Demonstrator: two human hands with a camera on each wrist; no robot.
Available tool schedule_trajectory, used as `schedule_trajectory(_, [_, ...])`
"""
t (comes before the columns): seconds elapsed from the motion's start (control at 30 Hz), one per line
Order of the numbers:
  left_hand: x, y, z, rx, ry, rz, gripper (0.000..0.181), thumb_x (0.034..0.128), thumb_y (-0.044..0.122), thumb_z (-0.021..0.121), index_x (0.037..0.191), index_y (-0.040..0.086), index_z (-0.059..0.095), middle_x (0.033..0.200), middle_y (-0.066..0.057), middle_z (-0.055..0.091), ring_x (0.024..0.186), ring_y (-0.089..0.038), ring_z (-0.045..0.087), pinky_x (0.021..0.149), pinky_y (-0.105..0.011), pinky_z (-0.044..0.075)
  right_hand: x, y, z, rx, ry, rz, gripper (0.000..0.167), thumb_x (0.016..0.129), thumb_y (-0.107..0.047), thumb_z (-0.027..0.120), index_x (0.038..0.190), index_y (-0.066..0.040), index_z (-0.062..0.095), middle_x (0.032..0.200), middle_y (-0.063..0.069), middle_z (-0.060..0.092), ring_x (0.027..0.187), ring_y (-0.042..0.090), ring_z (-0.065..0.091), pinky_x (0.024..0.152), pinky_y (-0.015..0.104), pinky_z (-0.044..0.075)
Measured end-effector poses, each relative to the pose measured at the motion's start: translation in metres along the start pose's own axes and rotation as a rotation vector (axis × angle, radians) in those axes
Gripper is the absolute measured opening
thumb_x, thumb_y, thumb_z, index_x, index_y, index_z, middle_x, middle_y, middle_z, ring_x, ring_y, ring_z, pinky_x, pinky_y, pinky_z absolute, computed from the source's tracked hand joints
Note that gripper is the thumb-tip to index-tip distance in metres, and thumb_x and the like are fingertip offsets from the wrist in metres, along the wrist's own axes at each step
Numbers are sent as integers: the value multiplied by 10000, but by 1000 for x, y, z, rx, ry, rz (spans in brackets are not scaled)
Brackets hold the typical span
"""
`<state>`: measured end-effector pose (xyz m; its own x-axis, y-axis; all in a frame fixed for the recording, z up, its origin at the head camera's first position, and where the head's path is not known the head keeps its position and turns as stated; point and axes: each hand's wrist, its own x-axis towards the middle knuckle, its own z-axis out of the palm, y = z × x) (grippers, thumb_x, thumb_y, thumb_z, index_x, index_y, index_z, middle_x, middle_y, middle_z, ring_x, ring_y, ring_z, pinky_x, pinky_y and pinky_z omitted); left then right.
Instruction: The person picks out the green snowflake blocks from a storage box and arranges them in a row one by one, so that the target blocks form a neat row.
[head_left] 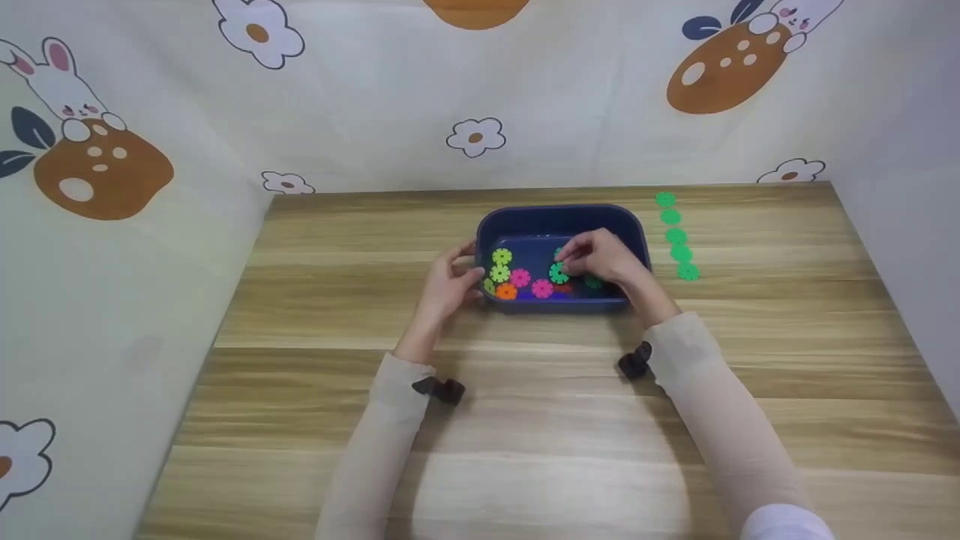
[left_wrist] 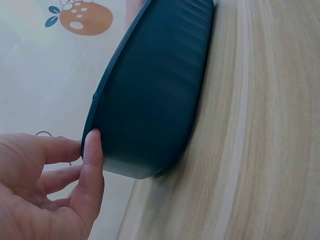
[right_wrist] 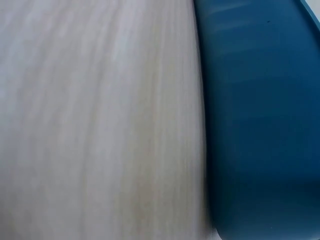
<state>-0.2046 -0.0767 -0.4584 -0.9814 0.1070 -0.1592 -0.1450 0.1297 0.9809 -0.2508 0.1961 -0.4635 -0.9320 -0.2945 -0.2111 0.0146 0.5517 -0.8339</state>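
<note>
A dark blue plastic basin (head_left: 555, 305) stands on the wooden table, with notched interlocking discs in it. At its left end my left hand (head_left: 448, 283) pinches the rim; in the left wrist view the thumb and fingers lie on either side of the basin's edge (left_wrist: 140, 100). My right hand (head_left: 602, 257) reaches over the basin and pinches a green notched disc (head_left: 559, 273) with its fingertips. Yellow-green discs (head_left: 500, 272), pink discs (head_left: 542, 288) and an orange disc (head_left: 507, 291) lie around it. Only the basin's outer wall (right_wrist: 265, 125) and the table show in the right wrist view.
Right of the basin, several green discs (head_left: 676, 235) lie in a line running from the table's back edge toward the front. A patterned cloth (head_left: 375, 112) hangs behind the table (head_left: 315, 315) and along its left side. Each sleeve carries a small black wrist camera (head_left: 448, 391).
</note>
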Motion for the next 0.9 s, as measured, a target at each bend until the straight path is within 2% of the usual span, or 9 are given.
schedule_trajectory(0.13, [0, 2, 0, 23, 2, 7, 549, 944, -51, 581, 1474, 15, 450, 1424, -210, 514, 1113, -402, 632, 745, -453, 655, 0, -2, 0, 9, 13, -6, 191, 855, -45, 747, 1036, 17, 751, 1064, 179, 741, 770, 35, 609, 688, 135, 514])
schedule_trajectory(0.23, [1, 3, 0, 39, 2, 12, 547, 946, -45, 583, 1473, 23, 455, 1414, -201, 528, 1088, -377, 648, 765, -473, 651, -1, -2, -1, 34, 19, -12, 206, 860, -48, 751, 1051, 29, 747, 1019, 146, 756, 763, 17, 619, 689, 121, 525])
schedule_trajectory(0.33, [2, 3, 0, 50, -2, 16, 553, 944, -44, 584, 1476, 25, 452, 1411, -202, 530, 1078, -364, 653, 738, -428, 657, -2, -3, -3, 90, 22, -13, 227, 866, -38, 745, 1073, 55, 733, 950, 87, 761, 748, 2, 633, 690, 114, 543])
schedule_trajectory(0.47, [3, 2, 0, 49, -4, 10, 560, 941, -41, 590, 1478, 34, 452, 1422, -196, 523, 1109, -362, 650, 701, -350, 657, -5, -5, -6, 177, 30, -22, 257, 876, -25, 732, 1105, 88, 708, 946, 66, 755, 750, -6, 653, 706, 117, 567])
schedule_trajectory(0.7, [1, 2, 0, 46, 1, 3, 561, 940, -36, 595, 1477, 51, 460, 1431, -188, 521, 1147, -365, 642, 745, -380, 658, -12, -8, -18, 261, 69, -71, 280, 877, -6, 721, 1121, 126, 682, 837, -91, 724, 768, -6, 680, 749, 144, 603])
schedule_trajectory(0.9, [1, 1, -1, 40, -1, 9, 558, 941, -49, 591, 1476, 37, 458, 1425, -195, 521, 1149, -386, 635, 705, -369, 659, -25, -12, -35, 262, 103, -82, 327, 881, -30, 724, 1151, 141, 654, 817, -161, 700, 783, -22, 670, 767, 131, 598])
